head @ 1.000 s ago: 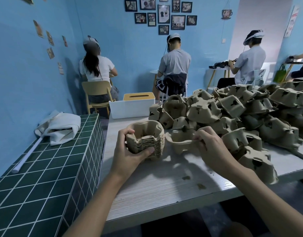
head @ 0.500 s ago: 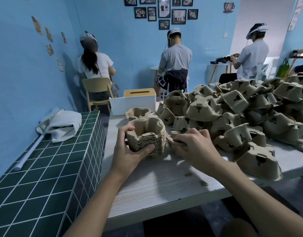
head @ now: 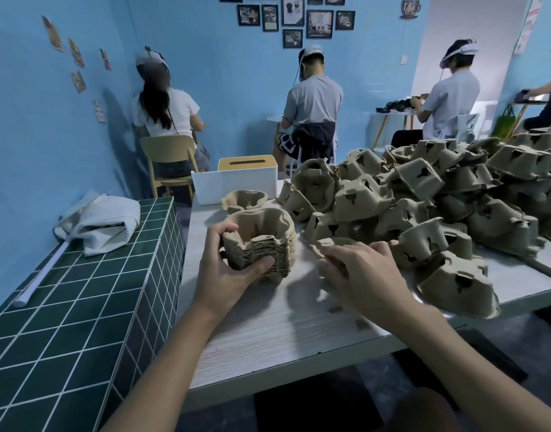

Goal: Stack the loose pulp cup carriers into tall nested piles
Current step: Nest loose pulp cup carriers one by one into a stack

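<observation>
I see the pale table (head: 268,338) across the middle of the frame, a heap of loose carriers (head: 439,198) crowding its right half, a green tiled counter (head: 81,307) at lower left and a white box (head: 237,182) at its far edge. The nested stack (head: 261,241) stands left of centre, just in front of one upturned carrier (head: 244,199). The left hand (head: 227,275) wraps thumb and fingers round the stack's near side, while the right hand (head: 361,275) pinches the rim of a single carrier (head: 327,244) just beside it.
</observation>
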Demonstrator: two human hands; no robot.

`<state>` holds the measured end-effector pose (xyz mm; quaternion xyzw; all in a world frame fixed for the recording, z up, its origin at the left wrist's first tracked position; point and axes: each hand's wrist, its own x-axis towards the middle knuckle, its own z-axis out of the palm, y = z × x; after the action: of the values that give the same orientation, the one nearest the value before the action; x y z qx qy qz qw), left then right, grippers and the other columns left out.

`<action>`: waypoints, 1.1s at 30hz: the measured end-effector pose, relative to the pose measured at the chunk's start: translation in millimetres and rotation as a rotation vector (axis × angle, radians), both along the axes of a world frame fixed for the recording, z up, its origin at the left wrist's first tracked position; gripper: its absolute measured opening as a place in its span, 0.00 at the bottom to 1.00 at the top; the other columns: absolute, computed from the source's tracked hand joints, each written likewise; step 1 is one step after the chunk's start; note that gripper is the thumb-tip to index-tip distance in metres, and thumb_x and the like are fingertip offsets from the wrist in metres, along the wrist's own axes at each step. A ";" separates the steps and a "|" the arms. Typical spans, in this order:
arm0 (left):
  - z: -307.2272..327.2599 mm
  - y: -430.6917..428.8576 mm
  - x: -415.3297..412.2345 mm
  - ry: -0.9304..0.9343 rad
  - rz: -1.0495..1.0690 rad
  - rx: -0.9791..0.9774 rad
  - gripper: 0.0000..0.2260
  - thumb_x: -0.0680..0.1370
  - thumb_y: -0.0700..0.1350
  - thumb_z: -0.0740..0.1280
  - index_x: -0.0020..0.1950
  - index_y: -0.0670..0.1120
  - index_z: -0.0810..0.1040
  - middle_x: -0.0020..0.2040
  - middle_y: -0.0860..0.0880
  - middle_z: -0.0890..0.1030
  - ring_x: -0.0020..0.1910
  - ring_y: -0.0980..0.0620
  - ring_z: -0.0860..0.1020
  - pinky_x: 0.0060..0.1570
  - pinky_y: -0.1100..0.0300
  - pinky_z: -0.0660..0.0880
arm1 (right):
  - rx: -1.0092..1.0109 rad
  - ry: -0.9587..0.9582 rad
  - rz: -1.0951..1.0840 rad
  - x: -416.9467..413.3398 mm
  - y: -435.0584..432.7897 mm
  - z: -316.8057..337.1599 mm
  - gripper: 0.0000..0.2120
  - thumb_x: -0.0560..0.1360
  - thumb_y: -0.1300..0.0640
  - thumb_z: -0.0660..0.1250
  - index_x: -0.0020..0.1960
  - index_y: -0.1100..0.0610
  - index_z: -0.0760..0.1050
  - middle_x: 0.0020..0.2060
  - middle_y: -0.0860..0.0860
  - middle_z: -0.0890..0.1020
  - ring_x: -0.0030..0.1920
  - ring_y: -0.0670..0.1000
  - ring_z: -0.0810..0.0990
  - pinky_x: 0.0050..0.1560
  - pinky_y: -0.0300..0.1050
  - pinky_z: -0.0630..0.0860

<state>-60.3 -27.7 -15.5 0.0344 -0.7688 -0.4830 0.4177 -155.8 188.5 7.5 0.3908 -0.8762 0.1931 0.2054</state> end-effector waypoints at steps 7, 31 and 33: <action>-1.2 -1.7 1.3 0.003 -0.022 0.008 0.30 0.65 0.45 0.79 0.61 0.41 0.69 0.55 0.52 0.77 0.51 0.62 0.77 0.51 0.65 0.75 | 0.056 -0.002 0.032 4.3 10.9 -0.5 0.13 0.77 0.44 0.62 0.52 0.47 0.81 0.50 0.41 0.81 0.57 0.49 0.75 0.61 0.50 0.59; -2.8 3.5 2.5 -0.088 -0.149 0.118 0.49 0.59 0.53 0.85 0.70 0.71 0.57 0.62 0.49 0.78 0.58 0.56 0.80 0.51 0.61 0.80 | -0.401 0.130 0.416 1.5 -37.9 41.3 0.07 0.76 0.69 0.68 0.49 0.60 0.82 0.52 0.51 0.80 0.52 0.56 0.75 0.54 0.40 0.72; -2.8 3.4 2.0 -0.101 -0.170 0.146 0.55 0.60 0.49 0.85 0.75 0.67 0.52 0.63 0.46 0.77 0.59 0.56 0.80 0.51 0.62 0.80 | -0.362 0.105 0.412 0.1 -41.0 35.7 0.12 0.73 0.71 0.66 0.50 0.59 0.82 0.54 0.50 0.80 0.53 0.55 0.75 0.55 0.49 0.73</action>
<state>-58.3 -24.4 -18.3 0.0238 -0.7519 -0.5688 0.3325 -155.7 147.5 43.2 0.5273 -0.7176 0.3636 0.2735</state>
